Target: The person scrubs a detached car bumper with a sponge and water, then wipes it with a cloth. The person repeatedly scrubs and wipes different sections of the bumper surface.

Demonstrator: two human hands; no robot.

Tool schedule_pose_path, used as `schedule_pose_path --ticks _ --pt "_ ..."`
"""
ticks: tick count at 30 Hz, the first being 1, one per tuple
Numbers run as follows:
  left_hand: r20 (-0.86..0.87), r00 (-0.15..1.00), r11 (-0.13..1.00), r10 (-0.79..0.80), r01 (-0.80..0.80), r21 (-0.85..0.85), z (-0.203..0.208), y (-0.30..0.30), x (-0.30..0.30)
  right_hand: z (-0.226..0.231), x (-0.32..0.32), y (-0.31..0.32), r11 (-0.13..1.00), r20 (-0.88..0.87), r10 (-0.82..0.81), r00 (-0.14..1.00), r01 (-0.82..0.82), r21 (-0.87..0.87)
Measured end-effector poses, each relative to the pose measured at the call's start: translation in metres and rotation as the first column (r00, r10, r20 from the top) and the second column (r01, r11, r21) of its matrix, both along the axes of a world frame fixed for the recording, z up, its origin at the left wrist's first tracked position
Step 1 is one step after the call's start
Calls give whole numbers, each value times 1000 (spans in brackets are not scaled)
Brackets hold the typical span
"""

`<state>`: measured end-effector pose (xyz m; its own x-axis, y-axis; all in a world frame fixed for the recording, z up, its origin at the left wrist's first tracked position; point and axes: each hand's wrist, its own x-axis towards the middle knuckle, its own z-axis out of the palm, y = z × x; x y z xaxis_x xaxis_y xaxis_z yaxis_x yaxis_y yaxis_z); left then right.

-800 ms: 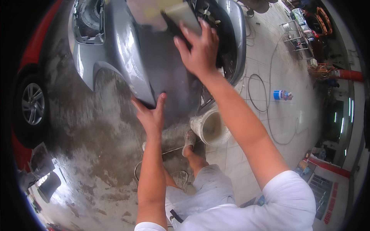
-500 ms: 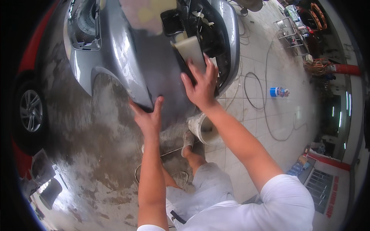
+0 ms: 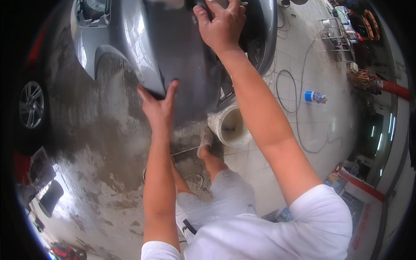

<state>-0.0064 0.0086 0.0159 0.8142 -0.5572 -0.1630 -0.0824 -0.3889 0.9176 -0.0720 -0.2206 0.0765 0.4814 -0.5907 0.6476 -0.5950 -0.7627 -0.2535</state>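
A grey car bumper (image 3: 182, 65) with a dull, dark, scuffed surface fills the upper middle. At its lower corner my left hand (image 3: 158, 106) grips the edge, thumb on the face and fingers curled round the side. Higher up, my right hand (image 3: 223, 26) is bent over a pale flat block (image 3: 224, 3) at the bumper's surface, beside the dark opening. Most of that block is cut off by the frame's upper edge or covered by the fingers.
A white bucket (image 3: 229, 126) with cloudy liquid stands by my foot. On the tiled floor to the right lie a dark hose (image 3: 297, 91) and a blue-labelled container (image 3: 314, 96). A metal rack (image 3: 336, 37) stands far right; a car wheel (image 3: 31, 105) is at left.
My right hand has moved up over the bumper with the pale block, now mostly out of view. My left hand keeps its grip on the corner. The view has shifted, showing more of the bucket.
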Motion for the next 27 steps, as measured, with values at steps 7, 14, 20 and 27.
schedule_pose_path --ticks 7,14,20,27 --pt "34 997 995 66 -63 -72 -13 3 7 -29 -50 53 994 -85 100 991 -104 -44" --pt "-97 994 997 55 -59 -39 3 13 5 -31 -41 57 983 -70 130 989 -138 -125" --pt "-94 994 993 46 -56 -102 -2 4 3 3 0 -1 982 -63 92 994 -102 -160" --pt "-8 998 986 68 -68 -151 -13 8 4 -50 -74 67 995 -120 102 988 -103 -5"
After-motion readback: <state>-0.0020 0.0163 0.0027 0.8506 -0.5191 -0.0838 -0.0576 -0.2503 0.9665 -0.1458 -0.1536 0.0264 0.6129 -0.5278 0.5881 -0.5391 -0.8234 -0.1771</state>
